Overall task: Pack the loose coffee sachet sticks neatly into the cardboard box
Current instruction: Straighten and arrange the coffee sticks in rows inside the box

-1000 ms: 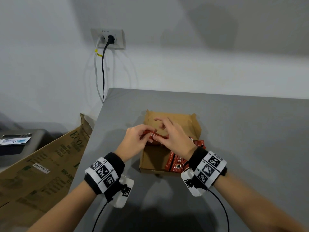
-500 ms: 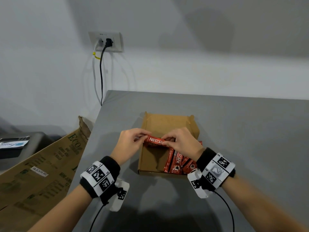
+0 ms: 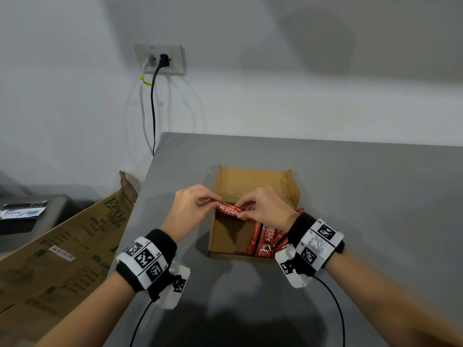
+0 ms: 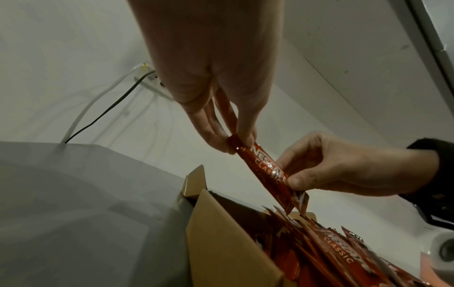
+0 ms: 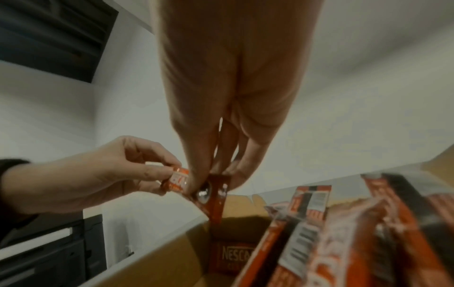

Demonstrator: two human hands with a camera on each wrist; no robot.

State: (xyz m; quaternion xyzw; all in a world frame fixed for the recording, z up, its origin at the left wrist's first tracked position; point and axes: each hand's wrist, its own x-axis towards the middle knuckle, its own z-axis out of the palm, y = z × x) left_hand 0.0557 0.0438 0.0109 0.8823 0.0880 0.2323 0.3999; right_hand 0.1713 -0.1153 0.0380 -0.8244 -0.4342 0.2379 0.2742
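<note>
An open cardboard box lies on the grey table. Several red coffee sachet sticks are packed upright along its right side, seen too as sticks and sticks. Above the box's left half I hold one red sachet stick crosswise. My left hand pinches its left end; my right hand pinches its right end. One more sachet lies flat on the box floor.
A large printed cardboard carton leans off the table's left edge. A wall socket with two cables sits behind the table's left corner. A dark unit stands at far left. Wrist-camera cables trail near the front edge.
Both hands drew the sachet stick back and slightly left over the box, and now hold it stretched crosswise by its two ends.
</note>
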